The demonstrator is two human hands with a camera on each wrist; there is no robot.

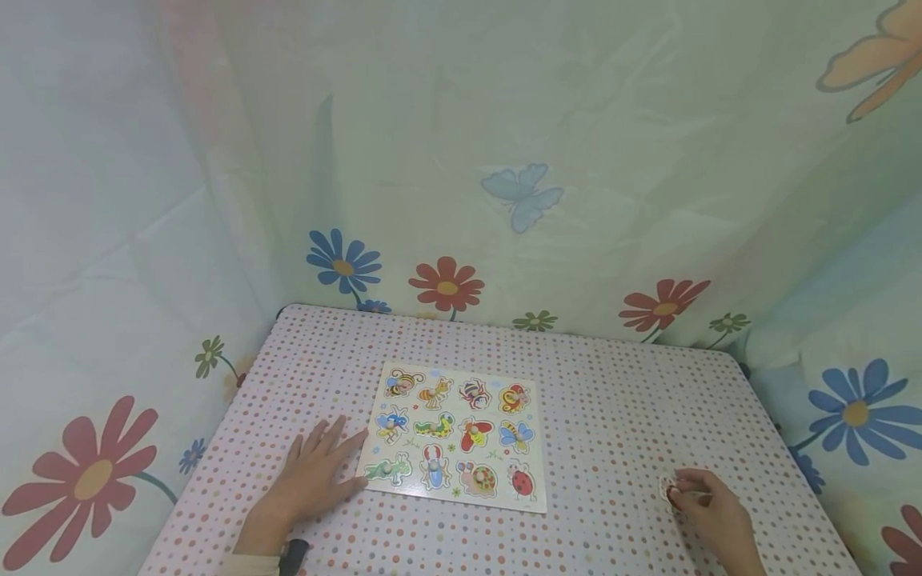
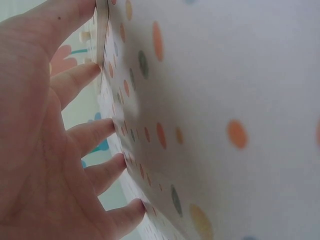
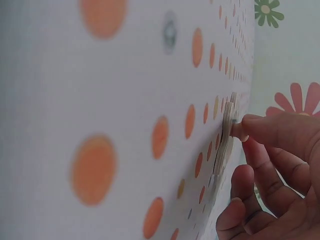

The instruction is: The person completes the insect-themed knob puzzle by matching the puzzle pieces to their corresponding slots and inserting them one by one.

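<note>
A wooden peg puzzle board (image 1: 497, 498) with colourful insect pictures lies on the dotted table. At its left edge my left hand (image 1: 313, 472) rests with spread fingers, thumb and index finger touching the board's side. The other fingertips (image 2: 131, 209) press on the tablecloth. Well to the right of the board, my right hand (image 1: 716, 512) pinches a small red-and-white puzzle piece (image 1: 668, 490) by its wooden knob (image 3: 239, 131). In the right wrist view the piece stands close over the cloth, its thin layered edge showing. The fingers partly hide its picture.
A dotted cloth (image 1: 598, 408) covers the table. Curtains with printed flowers and butterflies (image 1: 403, 160) hang behind it and on both sides. Several knobbed insect pieces, such as a green caterpillar (image 1: 434, 426), sit in the board.
</note>
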